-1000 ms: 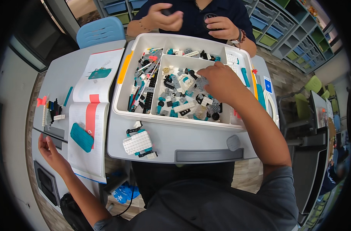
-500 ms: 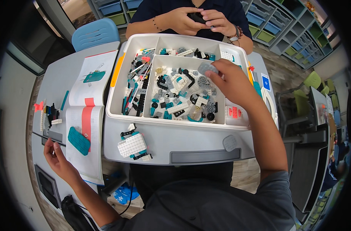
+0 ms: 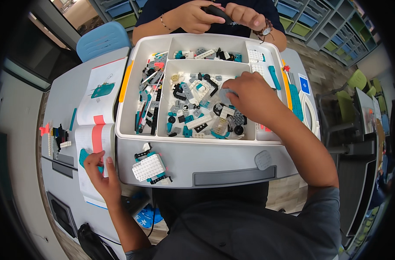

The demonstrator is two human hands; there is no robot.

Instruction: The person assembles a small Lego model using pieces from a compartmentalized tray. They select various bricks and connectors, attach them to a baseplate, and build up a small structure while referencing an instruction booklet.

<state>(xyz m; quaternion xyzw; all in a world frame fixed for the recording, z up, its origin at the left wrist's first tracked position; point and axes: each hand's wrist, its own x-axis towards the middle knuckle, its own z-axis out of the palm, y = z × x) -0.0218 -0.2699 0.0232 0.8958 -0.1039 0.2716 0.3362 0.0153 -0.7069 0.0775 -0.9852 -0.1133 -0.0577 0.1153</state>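
1 white-and-teal assembly (image 3: 149,167) sits joined just right of the half-curled left hand (image 3: 104,180), which reaches a teal plate (image 3: 82,158), while the right hand (image 3: 258,97) bends around a grey piece (image 3: 225,95), both grips unclear, with unassembled bricks (image 3: 199,121) beneath it.

A charcoal-grey fabric shirt (image 3: 249,229) fills the bottom centre, its short greyish sleeve (image 3: 322,212) at lower right, above black trousers (image 3: 245,197).

Classroom-like room, shelving (image 3: 321,29) with coloured trays (image 3: 300,29), green chairs (image 3: 357,79), sorting bin (image 3: 184,139) of building bricks (image 3: 199,121)
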